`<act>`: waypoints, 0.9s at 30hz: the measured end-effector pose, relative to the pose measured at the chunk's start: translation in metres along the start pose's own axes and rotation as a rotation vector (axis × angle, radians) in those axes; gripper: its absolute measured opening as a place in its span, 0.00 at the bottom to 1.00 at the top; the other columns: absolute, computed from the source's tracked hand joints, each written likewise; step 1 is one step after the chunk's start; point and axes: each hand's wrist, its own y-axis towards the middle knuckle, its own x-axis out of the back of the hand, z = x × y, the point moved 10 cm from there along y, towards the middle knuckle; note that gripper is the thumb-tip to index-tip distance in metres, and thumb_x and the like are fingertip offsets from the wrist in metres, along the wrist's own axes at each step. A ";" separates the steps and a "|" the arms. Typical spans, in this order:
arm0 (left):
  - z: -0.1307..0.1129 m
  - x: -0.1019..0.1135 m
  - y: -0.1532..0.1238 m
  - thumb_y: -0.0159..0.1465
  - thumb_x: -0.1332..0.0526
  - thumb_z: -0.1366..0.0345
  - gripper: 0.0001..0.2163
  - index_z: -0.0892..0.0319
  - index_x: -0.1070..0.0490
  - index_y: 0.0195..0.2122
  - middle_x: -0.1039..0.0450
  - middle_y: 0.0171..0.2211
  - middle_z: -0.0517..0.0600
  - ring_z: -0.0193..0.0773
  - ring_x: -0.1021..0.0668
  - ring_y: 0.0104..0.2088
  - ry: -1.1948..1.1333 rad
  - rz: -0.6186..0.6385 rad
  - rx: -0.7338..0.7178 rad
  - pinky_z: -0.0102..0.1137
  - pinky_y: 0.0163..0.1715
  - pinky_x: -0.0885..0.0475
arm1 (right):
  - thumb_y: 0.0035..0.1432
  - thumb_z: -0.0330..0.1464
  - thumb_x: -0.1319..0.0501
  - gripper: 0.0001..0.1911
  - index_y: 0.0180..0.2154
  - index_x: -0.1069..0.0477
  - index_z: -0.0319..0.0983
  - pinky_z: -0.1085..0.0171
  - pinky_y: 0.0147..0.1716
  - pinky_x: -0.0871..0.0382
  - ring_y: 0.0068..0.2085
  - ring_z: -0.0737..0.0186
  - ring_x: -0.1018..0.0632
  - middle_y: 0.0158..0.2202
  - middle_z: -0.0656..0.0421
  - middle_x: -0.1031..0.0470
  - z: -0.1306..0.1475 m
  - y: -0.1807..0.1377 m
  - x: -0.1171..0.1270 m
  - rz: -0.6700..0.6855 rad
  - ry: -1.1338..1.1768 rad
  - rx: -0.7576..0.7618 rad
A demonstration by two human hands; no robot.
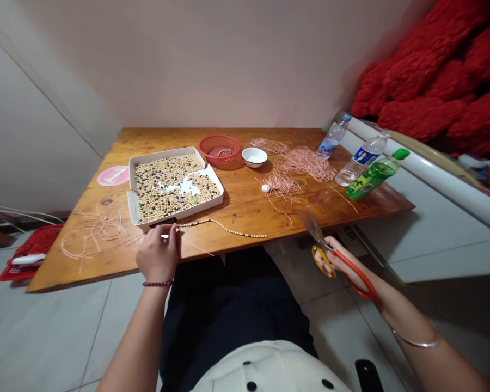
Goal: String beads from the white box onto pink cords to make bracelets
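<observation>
Left hand [157, 250] pinches one end of bead string [219, 224], right hand [338, 245] grips scissors [316, 233]; likely trimming step, next move calls for bringing them to thread [280, 233].

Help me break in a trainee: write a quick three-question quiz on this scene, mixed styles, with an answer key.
1. Which tool does the right hand hold?

2. True or false: the white bowl stands beside the red basket.

3. What is the left hand touching?
A) A bottle cap
B) One end of a beaded string
C) The bowl's rim

Key:
1. Scissors
2. True
3. B
</observation>
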 end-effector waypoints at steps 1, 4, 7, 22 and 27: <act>0.000 0.000 0.000 0.65 0.45 0.53 0.14 0.57 0.28 0.34 0.29 0.28 0.48 0.36 0.28 0.28 -0.003 0.000 0.001 0.29 0.25 0.44 | 0.59 0.50 0.46 0.20 0.39 0.44 0.41 0.67 0.23 0.40 0.24 0.70 0.37 0.29 0.61 0.36 -0.002 -0.001 -0.004 0.008 -0.003 0.005; 0.000 0.001 0.000 0.65 0.45 0.54 0.13 0.57 0.28 0.34 0.28 0.29 0.47 0.35 0.29 0.28 -0.018 0.002 0.005 0.29 0.26 0.43 | 0.61 0.49 0.48 0.18 0.40 0.44 0.41 0.66 0.24 0.39 0.24 0.70 0.37 0.30 0.61 0.36 -0.008 -0.003 -0.017 0.046 0.039 -0.023; 0.000 0.002 -0.001 0.65 0.45 0.55 0.13 0.57 0.28 0.33 0.28 0.28 0.47 0.35 0.28 0.28 -0.021 -0.001 0.005 0.29 0.26 0.42 | 0.62 0.49 0.50 0.17 0.38 0.42 0.41 0.66 0.24 0.38 0.23 0.69 0.36 0.29 0.61 0.35 -0.017 -0.008 -0.033 0.106 0.102 -0.115; 0.000 0.002 -0.001 0.65 0.45 0.54 0.12 0.57 0.28 0.34 0.27 0.29 0.47 0.35 0.28 0.28 -0.018 -0.001 0.006 0.29 0.26 0.43 | 0.61 0.55 0.58 0.32 0.21 0.37 0.38 0.65 0.16 0.40 0.15 0.69 0.35 0.17 0.60 0.37 -0.051 -0.015 -0.067 0.286 0.288 -0.392; 0.000 0.002 -0.002 0.65 0.46 0.54 0.13 0.56 0.28 0.34 0.26 0.30 0.47 0.35 0.28 0.28 -0.025 0.008 0.017 0.29 0.27 0.42 | 0.59 0.56 0.55 0.30 0.25 0.37 0.37 0.69 0.14 0.40 0.15 0.71 0.35 0.19 0.60 0.35 -0.043 -0.018 -0.072 0.270 0.478 -0.543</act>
